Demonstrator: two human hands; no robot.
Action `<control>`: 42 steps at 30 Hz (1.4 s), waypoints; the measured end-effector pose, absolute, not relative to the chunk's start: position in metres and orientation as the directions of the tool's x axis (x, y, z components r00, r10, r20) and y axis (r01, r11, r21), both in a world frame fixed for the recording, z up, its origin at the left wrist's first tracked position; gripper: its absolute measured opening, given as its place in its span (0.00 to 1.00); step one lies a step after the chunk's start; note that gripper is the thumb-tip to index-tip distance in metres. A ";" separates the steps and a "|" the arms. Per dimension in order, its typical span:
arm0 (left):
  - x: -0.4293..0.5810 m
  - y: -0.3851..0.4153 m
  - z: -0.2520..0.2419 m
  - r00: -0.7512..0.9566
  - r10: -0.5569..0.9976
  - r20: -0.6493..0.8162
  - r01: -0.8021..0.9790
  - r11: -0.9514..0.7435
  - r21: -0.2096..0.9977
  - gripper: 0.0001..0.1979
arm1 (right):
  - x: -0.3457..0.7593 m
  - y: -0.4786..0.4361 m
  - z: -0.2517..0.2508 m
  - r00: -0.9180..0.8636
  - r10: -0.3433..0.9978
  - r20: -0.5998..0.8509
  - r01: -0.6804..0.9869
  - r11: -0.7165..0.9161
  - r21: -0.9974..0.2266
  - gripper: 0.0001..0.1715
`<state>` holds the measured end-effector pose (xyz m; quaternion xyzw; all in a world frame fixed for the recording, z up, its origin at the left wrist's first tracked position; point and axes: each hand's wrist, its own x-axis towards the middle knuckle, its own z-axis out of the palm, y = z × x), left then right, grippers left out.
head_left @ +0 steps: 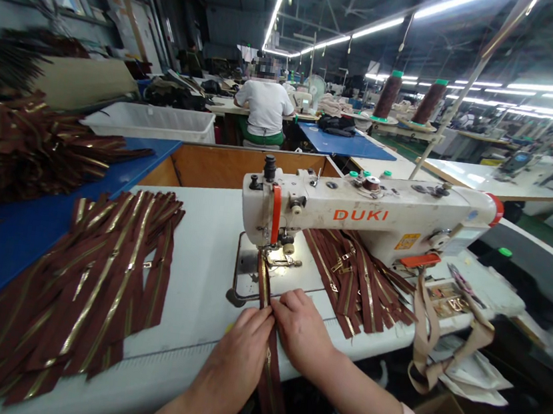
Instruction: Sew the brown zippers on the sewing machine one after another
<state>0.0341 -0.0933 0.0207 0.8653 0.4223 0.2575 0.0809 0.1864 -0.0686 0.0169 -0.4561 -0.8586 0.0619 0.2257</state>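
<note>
A brown zipper (pixel 271 394) with gold teeth runs from under the presser foot of the white sewing machine (pixel 317 205) toward me and over the table's front edge. My left hand (pixel 242 344) pinches its left side just in front of the needle plate. On the opposite edge, my right hand (pixel 299 327) grips the same zipper, its fingertips meeting those of the left. The machine's lamp lights the needle area, where the zipper's far end lies. Exactly what the fingertips cover is hidden.
Brown zippers (pixel 112 267) lie heaped on the left of the table. More zippers (pixel 362 285) rest beneath the machine arm. A small parts tray (pixel 451 299) and a beige strap (pixel 425 346) are at right. Ahead, a person in a white shirt (pixel 264 108) sits facing away.
</note>
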 end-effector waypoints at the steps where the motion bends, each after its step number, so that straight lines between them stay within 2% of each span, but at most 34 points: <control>1: 0.034 -0.093 0.021 0.510 0.772 0.379 0.687 -0.631 0.361 0.19 | 0.186 -0.069 0.017 -0.489 0.812 0.318 0.761 0.576 -0.298 0.07; 8: 0.027 -0.091 0.023 0.530 0.716 0.454 0.629 -0.691 0.356 0.16 | 0.185 -0.070 0.023 -0.537 0.801 0.265 0.786 0.589 -0.185 0.05; 14: 0.011 -0.071 0.020 0.521 0.662 0.540 0.623 -0.726 0.290 0.16 | 0.186 -0.071 0.026 -0.595 0.757 0.269 0.769 0.634 -0.083 0.05; 20: 0.007 -0.040 0.021 0.682 0.644 0.347 0.613 -0.762 0.209 0.14 | 0.185 -0.071 0.027 -0.645 0.714 0.273 0.742 0.670 0.003 0.09; 23: 0.005 -0.036 0.021 0.712 0.628 0.314 0.594 -0.777 0.207 0.13 | 0.184 -0.070 0.029 -0.668 0.697 0.260 0.726 0.687 0.025 0.08; 30: 0.003 -0.041 0.022 0.684 0.617 0.389 0.570 -0.785 0.243 0.15 | 0.193 -0.067 0.031 -0.637 0.735 0.233 0.754 0.657 -0.009 0.09; 38: 0.005 -0.044 0.024 0.664 0.634 0.396 0.584 -0.771 0.255 0.15 | 0.201 -0.066 0.037 -0.602 0.759 0.248 0.745 0.646 -0.169 0.11; 42: 0.005 -0.044 0.024 0.659 0.636 0.402 0.581 -0.770 0.265 0.14 | 0.197 -0.064 0.040 -0.637 0.732 0.240 0.722 0.676 -0.148 0.08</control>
